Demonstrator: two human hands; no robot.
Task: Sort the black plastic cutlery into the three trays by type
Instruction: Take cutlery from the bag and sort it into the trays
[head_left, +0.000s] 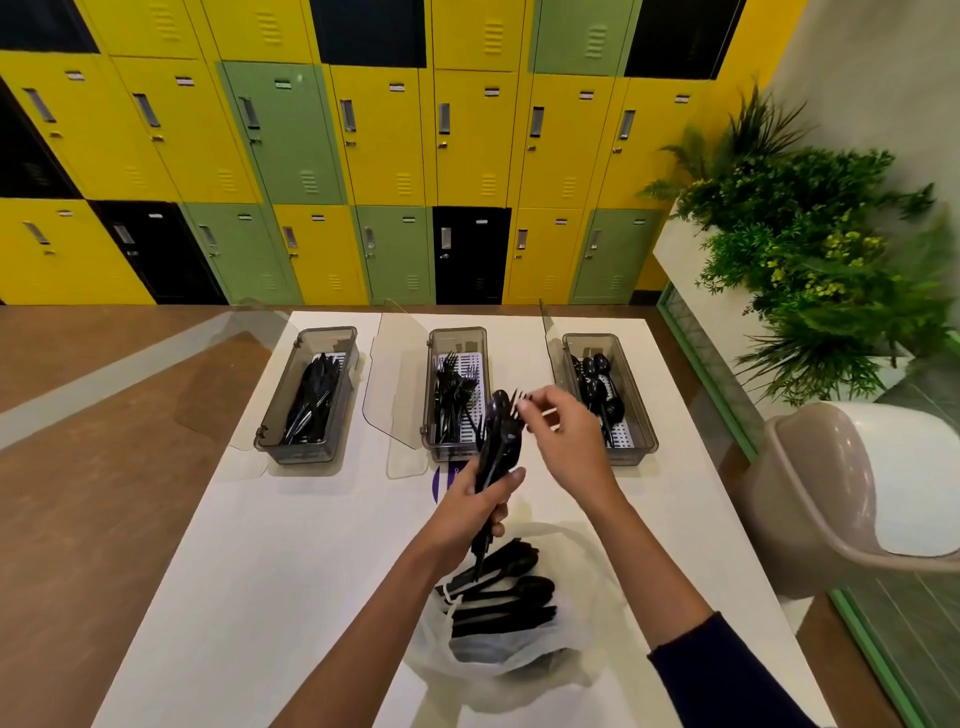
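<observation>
Bagged cutlery lies unsorted below the left hand gripping a bundle, while the right hand pinches a fork at its top, trays beyond part-filled.

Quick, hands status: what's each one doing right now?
Left hand: closed around a bunch of black cutlery.
Right hand: pinching the tines of a fork in that bunch.

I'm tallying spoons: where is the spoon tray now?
In the head view, the spoon tray stands rightmost on the white table, right of the fork tray, just beyond the right hand.
</observation>
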